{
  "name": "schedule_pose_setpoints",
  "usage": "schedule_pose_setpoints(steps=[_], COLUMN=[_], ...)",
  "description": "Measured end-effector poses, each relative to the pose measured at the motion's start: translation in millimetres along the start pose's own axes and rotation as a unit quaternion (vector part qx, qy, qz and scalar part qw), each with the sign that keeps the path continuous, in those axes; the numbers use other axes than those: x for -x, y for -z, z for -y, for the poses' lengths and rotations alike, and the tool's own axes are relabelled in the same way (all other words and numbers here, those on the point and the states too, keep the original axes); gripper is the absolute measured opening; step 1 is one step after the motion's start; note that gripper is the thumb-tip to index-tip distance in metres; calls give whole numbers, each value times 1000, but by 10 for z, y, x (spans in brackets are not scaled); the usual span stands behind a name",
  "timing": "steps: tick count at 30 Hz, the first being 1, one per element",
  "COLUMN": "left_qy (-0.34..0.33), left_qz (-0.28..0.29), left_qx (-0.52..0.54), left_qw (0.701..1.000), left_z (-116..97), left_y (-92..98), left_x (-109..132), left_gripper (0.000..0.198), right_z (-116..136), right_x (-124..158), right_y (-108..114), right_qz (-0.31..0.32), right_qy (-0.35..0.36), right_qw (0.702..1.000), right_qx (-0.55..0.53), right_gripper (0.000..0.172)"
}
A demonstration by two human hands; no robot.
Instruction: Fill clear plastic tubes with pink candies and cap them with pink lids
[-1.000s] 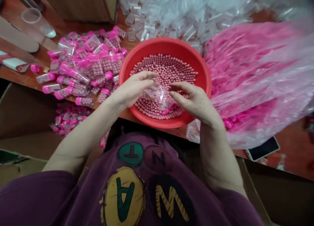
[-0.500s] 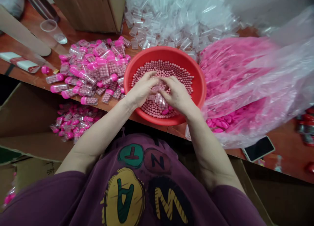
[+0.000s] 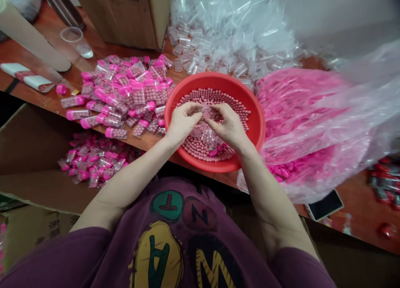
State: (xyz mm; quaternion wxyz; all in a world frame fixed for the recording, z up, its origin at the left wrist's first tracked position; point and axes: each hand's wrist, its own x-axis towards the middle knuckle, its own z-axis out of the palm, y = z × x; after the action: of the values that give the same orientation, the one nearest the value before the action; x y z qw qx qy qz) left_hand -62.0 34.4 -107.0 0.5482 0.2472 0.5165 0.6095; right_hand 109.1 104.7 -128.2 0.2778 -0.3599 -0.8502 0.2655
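Note:
A red basin [image 3: 261,130] holds many small pink beads [image 3: 200,154]. Above the beads, my left hand [image 3: 183,122] and my right hand [image 3: 230,126] meet from either side, fingers bent and closed around a small clear plastic bottle [image 3: 207,112]. Pink beads show through its wall; its ends are partly hidden by my fingers. Below my hands, several empty clear bottles [image 3: 210,140] rest on the beads, beside a few bright pink caps [image 3: 213,153].
Capped bead-filled bottles [image 3: 137,92] are heaped left of the basin, with more in an open carton [image 3: 28,155] below. Empty bottles [image 3: 225,34] pile up behind. On the right lie a plastic bag of pink caps [image 3: 300,100] and a phone [image 3: 325,204]. A cardboard box [image 3: 125,17] stands at the back.
My hands have come up slightly off the beads, and the bottle between them now shows beads inside. The whole view has shifted a little, so the table appears lower.

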Motion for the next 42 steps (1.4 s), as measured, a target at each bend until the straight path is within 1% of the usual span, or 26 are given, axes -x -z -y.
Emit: schedule_pose_setpoints(steps=[2,5,8,9,11,12,14,16,18,21,23,26,28,30,31,34,36,37,39,40,42], left_qy=[-4,9,24,38,79,100,125,131,130,134,155,191,194,170,147,46,-5,-20,-39,-48,-74], left_qz=[-1,-12,-27,-21,15,39,76,93,97,102,100,88,81,50,22,-74,-107,-115,-126,-129,-133], left_qx=[3,13,49,66,97,107,107,87,59,30,28,35,32,20,11,-5,1,6,14,18,26], left_qw=[1000,1000,998,997,992,989,983,983,985,985,982,977,977,984,989,996,994,993,991,990,988], left_z=[7,19,2,-13,-50,-66,-85,-79,-53,-14,-4,-7,-8,-7,-8,-26,-49,-59,-71,-71,-59], left_y=[1,13,36,46,69,79,93,97,96,94,89,72,58,47,44,45,48,50,54,58,70], left_x=[-1,-20,-51,-60,-68,-68,-59,-49,-47,-64,-82,-100,-102,-93,-84,-44,-12,2,21,25,22], left_gripper=[18,16,13,12,12,12,11,9,13,13,19,32,35,36,37,34,30,29,29,29,30], right_z=[-15,17,131,173,237,254,259,247,246,289,339,412,421,346,266,-114,-377,-472,-546,-523,-390], right_x=[-8,-18,4,18,42,48,46,29,11,4,8,2,-21,-59,-84,-171,-241,-280,-374,-427,-534], right_y=[-6,21,91,119,167,182,186,158,114,47,11,-21,-18,11,35,102,95,62,-69,-160,-355], right_qz=[-1,3,25,43,79,86,72,51,45,24,9,33,57,71,76,83,90,95,114,128,170], right_qy=[11,17,33,40,54,62,82,90,85,55,36,57,76,69,57,9,-26,-39,-56,-59,-54], right_qw=[1000,1000,999,997,994,993,994,995,995,997,998,996,993,992,992,988,981,976,968,964,957], right_qx=[3,1,-29,-44,-60,-57,-28,14,39,39,45,68,74,77,84,129,171,190,219,227,231], right_gripper=[32,35,50,55,60,59,53,45,41,45,45,43,43,43,43,39,30,25,20,20,23])
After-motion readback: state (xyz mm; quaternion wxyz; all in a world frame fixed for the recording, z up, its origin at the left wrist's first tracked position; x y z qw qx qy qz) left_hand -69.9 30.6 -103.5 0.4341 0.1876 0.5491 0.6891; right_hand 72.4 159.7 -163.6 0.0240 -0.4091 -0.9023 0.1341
